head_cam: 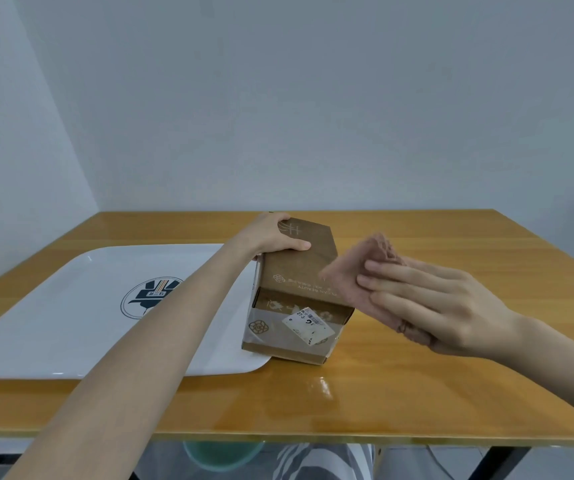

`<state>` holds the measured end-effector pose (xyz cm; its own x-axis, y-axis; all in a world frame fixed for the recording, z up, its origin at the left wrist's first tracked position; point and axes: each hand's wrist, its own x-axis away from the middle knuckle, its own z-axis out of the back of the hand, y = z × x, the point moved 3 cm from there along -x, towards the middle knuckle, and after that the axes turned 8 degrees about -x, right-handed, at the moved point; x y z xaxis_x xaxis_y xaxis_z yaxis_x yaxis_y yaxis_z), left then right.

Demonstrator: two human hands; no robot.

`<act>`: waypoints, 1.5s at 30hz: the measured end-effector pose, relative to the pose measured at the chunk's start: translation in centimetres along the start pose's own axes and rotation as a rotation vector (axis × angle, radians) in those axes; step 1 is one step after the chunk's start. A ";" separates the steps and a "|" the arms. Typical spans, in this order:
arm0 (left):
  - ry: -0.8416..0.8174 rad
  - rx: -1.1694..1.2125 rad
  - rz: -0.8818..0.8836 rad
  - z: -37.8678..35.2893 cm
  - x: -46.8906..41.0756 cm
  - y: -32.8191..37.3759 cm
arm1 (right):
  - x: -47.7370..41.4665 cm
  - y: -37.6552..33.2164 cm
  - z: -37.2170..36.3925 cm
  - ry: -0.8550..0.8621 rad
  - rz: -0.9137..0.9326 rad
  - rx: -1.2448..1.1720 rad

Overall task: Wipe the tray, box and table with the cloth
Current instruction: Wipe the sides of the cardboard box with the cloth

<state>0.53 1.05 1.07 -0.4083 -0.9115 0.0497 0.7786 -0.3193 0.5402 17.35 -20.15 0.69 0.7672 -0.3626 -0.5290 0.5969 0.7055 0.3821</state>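
A brown cardboard box [297, 271] with a white label and tape on its near end stands on the wooden table [399, 393], its left part over the right edge of the white tray [70, 323]. My left hand [273, 235] grips the box's far top left corner. My right hand [427, 306] presses a pinkish-brown cloth [365, 271] flat against the right side of the box, fingers stretched out. The cloth is blurred by motion.
The tray carries a dark round logo [150, 297] and fills the table's left half. Pale walls meet in a corner behind the table. A wet-looking sheen lies near the table's front edge [320, 386]. Below it show striped fabric [323, 460] and a green object [223, 455].
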 end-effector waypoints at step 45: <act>0.072 0.045 -0.286 -5.1 -2.5 5.6 | 4.5 5.3 0.8 -0.145 -0.567 -0.604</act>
<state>8.31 0.21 -0.30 -0.5721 -0.8027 -0.1683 0.6144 -0.5554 0.5604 24.15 -18.50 0.99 0.4360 -0.8059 -0.4005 0.7045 0.5826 -0.4054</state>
